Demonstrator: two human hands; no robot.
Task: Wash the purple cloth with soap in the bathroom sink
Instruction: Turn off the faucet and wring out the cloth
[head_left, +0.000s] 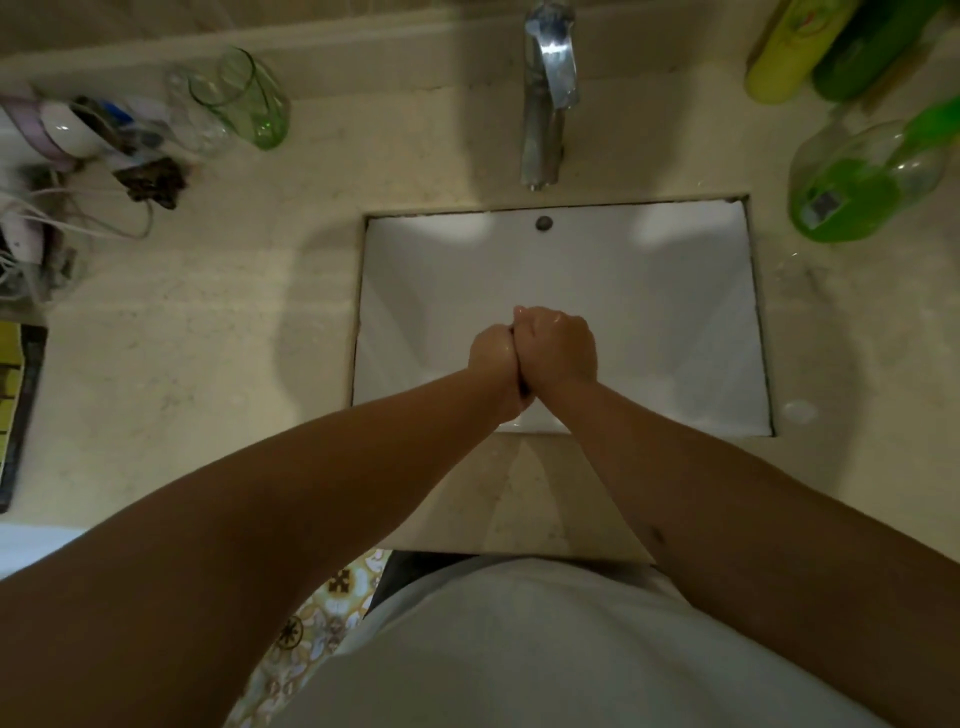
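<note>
Both hands are pressing together over the sink (395, 291) — left hand (493, 358) & right hand (558, 351) curled tight; only a dark sliver between them, can't tell if it's the cloth.

A pale beige stone countertop (218, 332) fills most of the view under dim, warm light, with a low ledge of the same stone running along the wall behind it. Clutter lines its far edge: a green glass tumbler (249, 98) and tangled white cords (78, 218) on the left, green and yellow bottles (852, 187) on the right. Below the counter's front edge shows a strip of patterned floor tile (317, 623).
</note>
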